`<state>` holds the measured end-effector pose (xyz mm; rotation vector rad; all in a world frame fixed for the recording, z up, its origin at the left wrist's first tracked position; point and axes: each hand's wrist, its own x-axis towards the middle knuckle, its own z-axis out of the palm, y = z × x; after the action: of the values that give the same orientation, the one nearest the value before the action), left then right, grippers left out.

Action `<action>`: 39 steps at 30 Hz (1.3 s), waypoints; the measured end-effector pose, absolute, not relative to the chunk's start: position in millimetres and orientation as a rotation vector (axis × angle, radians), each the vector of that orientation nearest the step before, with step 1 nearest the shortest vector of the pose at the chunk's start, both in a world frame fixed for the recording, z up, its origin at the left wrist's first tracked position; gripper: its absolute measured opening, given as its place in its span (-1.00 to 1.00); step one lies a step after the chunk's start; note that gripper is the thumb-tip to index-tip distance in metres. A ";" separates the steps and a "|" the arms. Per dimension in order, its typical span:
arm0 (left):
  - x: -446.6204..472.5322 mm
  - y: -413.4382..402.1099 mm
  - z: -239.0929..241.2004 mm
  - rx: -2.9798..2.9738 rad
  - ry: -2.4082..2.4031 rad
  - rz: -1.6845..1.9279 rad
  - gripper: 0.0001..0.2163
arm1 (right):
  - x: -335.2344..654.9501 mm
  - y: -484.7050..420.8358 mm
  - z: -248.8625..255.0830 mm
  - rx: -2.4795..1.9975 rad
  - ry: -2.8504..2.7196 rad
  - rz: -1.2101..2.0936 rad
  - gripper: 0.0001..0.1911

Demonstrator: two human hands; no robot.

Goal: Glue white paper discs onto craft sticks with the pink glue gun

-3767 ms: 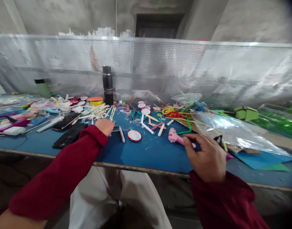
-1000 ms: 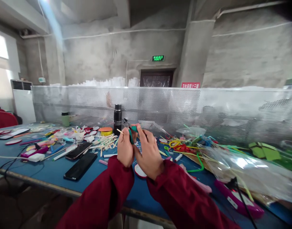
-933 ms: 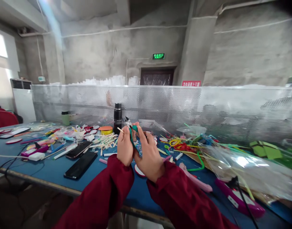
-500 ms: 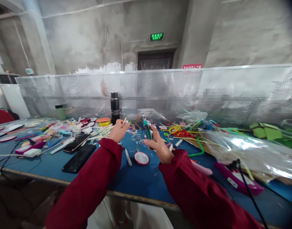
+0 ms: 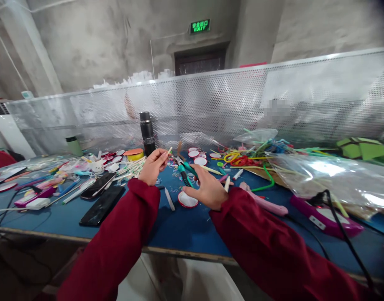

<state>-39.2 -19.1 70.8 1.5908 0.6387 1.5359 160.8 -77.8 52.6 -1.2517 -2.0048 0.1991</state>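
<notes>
My left hand (image 5: 154,166) pinches a thin pale stick (image 5: 170,151) between thumb and fingertips. In my right hand (image 5: 207,188) is a pair of pliers (image 5: 185,172) with teal and black handles, its jaws spread a little and tilted toward the stick, apart from it as far as I can see. Below the pliers lies a round white disc with a red rim (image 5: 188,200). A white marker-like tube (image 5: 170,199) rests just left of the disc. Small coloured scraps are scattered on the blue table (image 5: 179,234) beyond my hands.
A black flask (image 5: 147,133) stands at the back beside a yellow roll (image 5: 135,155). Two phones (image 5: 101,205) lie left. On the right are a pink glue gun (image 5: 267,204), a purple power strip (image 5: 330,217) and clear plastic wrap (image 5: 330,171). A perforated metal screen (image 5: 211,104) runs behind.
The pliers have swung from upright to leaning left, and their handles now show spread. My hands have come nearer each other, and the camera view has tilted.
</notes>
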 end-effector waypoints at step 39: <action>-34.5 -12.1 60.0 1.801 0.839 1.385 -0.74 | 157.6 -70.2 43.7 -1.441 -2.128 -0.046 -0.36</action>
<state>-34.5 -12.1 60.0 1.8007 0.8388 1.3855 157.6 -70.2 43.7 -1.4408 -2.1282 -0.0457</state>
